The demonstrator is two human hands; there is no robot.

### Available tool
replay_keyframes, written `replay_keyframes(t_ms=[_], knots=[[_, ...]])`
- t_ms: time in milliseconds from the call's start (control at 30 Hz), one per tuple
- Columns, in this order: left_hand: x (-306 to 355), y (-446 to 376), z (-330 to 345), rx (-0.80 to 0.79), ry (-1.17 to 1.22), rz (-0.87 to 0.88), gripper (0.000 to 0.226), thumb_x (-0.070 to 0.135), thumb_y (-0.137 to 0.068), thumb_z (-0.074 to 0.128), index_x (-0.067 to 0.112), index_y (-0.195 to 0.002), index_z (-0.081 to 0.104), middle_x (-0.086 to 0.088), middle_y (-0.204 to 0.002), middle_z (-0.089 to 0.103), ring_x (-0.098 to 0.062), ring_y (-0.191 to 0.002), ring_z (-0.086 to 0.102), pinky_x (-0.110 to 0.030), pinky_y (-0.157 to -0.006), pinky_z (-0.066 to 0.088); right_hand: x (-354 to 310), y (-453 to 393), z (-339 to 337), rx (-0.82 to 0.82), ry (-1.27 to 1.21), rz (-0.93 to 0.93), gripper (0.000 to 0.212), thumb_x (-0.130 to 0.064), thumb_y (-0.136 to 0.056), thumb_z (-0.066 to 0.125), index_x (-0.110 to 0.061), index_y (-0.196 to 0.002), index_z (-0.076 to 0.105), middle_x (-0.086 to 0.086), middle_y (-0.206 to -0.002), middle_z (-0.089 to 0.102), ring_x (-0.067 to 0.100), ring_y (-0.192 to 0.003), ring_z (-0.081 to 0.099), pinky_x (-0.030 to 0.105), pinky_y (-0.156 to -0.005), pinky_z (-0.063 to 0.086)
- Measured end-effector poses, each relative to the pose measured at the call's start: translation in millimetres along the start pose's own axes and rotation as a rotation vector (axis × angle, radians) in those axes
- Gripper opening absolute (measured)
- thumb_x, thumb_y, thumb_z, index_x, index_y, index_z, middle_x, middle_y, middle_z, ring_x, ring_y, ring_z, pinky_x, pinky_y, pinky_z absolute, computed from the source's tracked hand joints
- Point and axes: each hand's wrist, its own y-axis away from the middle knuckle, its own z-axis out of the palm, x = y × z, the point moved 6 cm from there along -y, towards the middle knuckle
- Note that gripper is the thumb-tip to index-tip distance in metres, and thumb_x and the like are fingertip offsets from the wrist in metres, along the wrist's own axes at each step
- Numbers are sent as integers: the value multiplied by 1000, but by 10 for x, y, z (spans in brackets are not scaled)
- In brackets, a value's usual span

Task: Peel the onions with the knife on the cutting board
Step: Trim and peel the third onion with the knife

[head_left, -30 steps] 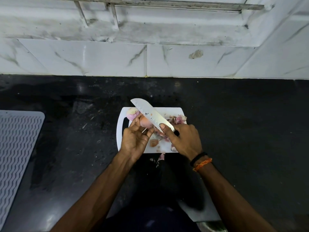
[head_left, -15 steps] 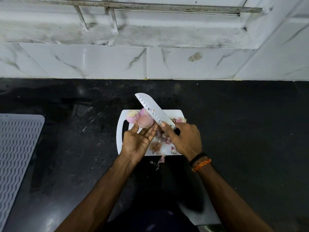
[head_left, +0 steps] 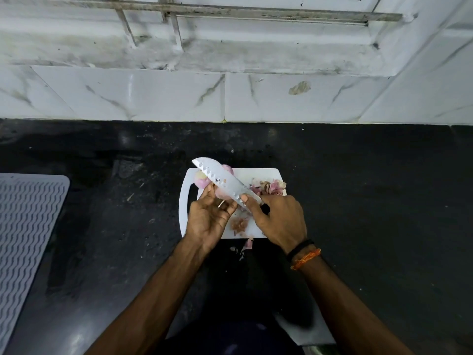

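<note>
Left hand [head_left: 207, 219] curled round an onion [head_left: 222, 196] above the cutting board [head_left: 256, 228]. Right hand [head_left: 280, 218] gripping the knife [head_left: 225, 181], blade against it.

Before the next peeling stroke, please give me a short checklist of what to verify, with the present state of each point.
1. Right hand grips the knife at its handle: ok.
2. Left hand holds the onion being peeled: ok, though the blade hides most of it.
3. Left fingers clear of the cutting edge: cannot tell; they lie close under the blade.
4. Work stays over the cutting board: ok.
5. Other onions stay at the board's far left corner, out of the way: ok.
6. Peels kept on the board: not ok; one scrap lies on the counter.
</note>
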Motion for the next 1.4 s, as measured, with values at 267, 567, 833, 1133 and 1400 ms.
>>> replay_keyframes(t_ms=[267,567,833,1133,1400], knots=[[4,3,38,-47,8,-5,46,5,-91,49,8,-137,57,-16,-138,60,-33,-124,59,-46,-106,47,98,-30,-3,8,-51,110,69,-79,-88,30,-21,-66,61,-4,-57,63,10,-53,62,38,-58,56],[-25,66,81,-41,21,-21,44,5,-83,54,7,-126,63,-13,-116,71,-26,-101,71,-41,-90,59,-29,2,-42,32,-98,32,63,-71,-92,39,-20,-62,63,-10,-49,51,6,-47,50,25,-49,34],[-7,78,95,-62,22,-22,37,6,-89,50,9,-122,66,-12,-124,70,-28,-107,70,-42,-95,56,38,-31,-66,30,-74,66,69,-73,-92,36,-17,-62,63,-4,-50,56,10,-48,55,36,-53,51],[-46,79,88,-81,49,-29,39,0,-93,41,9,-110,75,-14,-119,71,-29,-104,71,-43,-92,58,-12,-9,-44,64,-104,43,69,-73,-91,33,-18,-68,67,-7,-53,57,8,-49,53,29,-50,43],[-42,55,97,-72,44,-24,36,4,-89,48,7,-120,65,-15,-122,70,-30,-108,69,-45,-95,56,4,13,-58,69,-104,25,67,-71,-92,34,-18,-64,65,-9,-50,54,6,-46,51,25,-50,37]])
